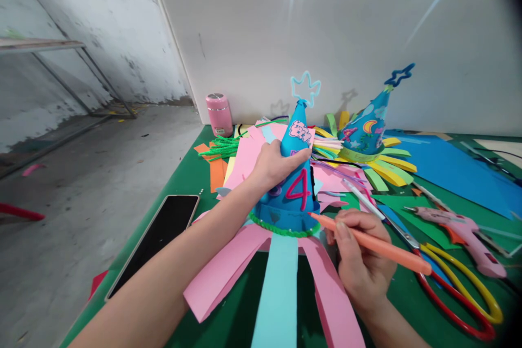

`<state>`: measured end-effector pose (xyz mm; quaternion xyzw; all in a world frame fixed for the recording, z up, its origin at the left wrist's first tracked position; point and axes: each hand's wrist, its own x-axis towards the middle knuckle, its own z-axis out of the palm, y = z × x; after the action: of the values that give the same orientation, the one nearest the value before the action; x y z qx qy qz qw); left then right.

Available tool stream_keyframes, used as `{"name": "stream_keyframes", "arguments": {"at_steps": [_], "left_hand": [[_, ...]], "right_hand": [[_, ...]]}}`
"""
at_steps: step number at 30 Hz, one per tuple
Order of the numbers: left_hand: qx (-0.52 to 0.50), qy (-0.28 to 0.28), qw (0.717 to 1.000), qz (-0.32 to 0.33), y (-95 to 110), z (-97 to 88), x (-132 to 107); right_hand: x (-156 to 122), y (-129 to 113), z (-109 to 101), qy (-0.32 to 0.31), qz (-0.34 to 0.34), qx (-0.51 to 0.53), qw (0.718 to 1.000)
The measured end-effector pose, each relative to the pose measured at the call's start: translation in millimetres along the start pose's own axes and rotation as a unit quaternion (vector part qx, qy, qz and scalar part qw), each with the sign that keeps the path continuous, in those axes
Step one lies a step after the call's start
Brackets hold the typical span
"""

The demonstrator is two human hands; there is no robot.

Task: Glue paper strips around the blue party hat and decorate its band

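A blue paper cone hat stands on the green table with a pink "4" on its front. Light-blue pipe cleaner forms a crown-like shape at its tip, and green trim rings its base. Pink and pale blue paper strips fan out from the brim. My left hand is wrapped round the cone's left side, thumb across its front. In my right hand is an orange marker pen, held like a pencil. Its tip points at the blue brim and looks very close; whether it touches I cannot tell.
A second decorated cone hat leans at the back right. Scissors and a pink glue gun lie right, near blue sheets. A phone lies left; a pink flask and green pipe cleaners are behind.
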<state>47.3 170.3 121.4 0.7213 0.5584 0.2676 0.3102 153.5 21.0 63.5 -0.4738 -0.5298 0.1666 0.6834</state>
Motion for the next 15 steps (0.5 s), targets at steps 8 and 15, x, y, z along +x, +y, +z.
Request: {"name": "stream_keyframes", "arguments": {"at_steps": [8, 15], "left_hand": [[-0.006, -0.004, 1.0, -0.005, -1.8, -0.7, -0.2], [-0.014, 0.002, 1.0, 0.0, -0.9, -0.9, -1.5]], "right_hand": [[-5.1, -2.8, -1.7, -0.061, -0.006, -0.044, 0.997], [-3.8, 0.7, 1.2, -0.077, -0.035, -0.061, 0.995]]}}
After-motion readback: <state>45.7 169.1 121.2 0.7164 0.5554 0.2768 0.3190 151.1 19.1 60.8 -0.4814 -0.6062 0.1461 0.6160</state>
